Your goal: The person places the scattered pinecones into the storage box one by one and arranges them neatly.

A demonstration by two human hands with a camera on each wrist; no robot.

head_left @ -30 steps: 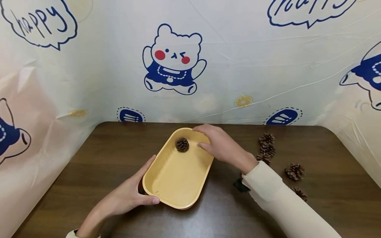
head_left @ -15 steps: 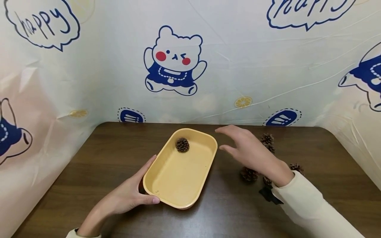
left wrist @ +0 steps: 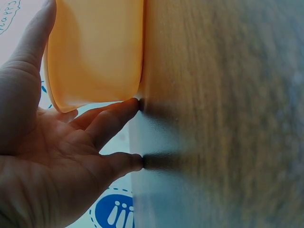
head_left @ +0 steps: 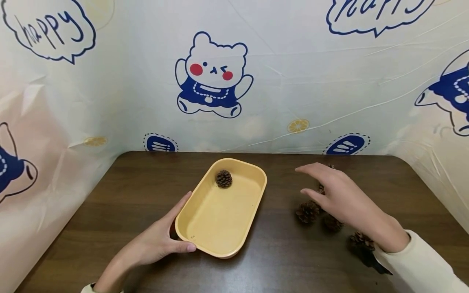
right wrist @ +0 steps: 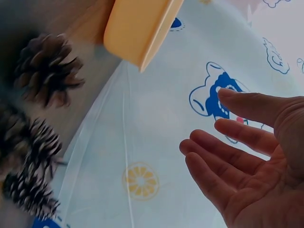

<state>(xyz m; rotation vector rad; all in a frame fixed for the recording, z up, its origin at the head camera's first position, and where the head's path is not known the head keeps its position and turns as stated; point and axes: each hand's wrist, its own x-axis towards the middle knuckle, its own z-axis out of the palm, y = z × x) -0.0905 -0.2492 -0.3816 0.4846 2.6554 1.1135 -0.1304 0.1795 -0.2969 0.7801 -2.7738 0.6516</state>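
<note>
A yellow oblong plastic tub (head_left: pixel 220 215) rests on the table, angled with its far end to the right. Inside, near its far left side, lies one pine cone (head_left: pixel 224 179). My left hand (head_left: pixel 155 240) grips the tub's near left corner, thumb over the rim and fingers along the outer wall. In the left wrist view some of its fingertips (left wrist: pixel 135 161) reach down to the tabletop. My right hand (head_left: pixel 346 199), holding nothing, hovers right of the tub with fingers and thumb spread apart. Below it is a loose pine cone (head_left: pixel 307 212); others are partly hidden behind the hand.
Several pine cones (right wrist: pixel 47 69) lie in a loose group on the right of the brown wooden table (head_left: pixel 146 175). Another pine cone (head_left: pixel 360 240) sits beside the right wrist. A printed cloth (head_left: pixel 275 89) with cartoon bears stands behind the table and along both sides.
My right hand has moved from over the tub's far right rim to the right, over the loose pine cones. The left hand, the tub and the cone inside have stayed put.
</note>
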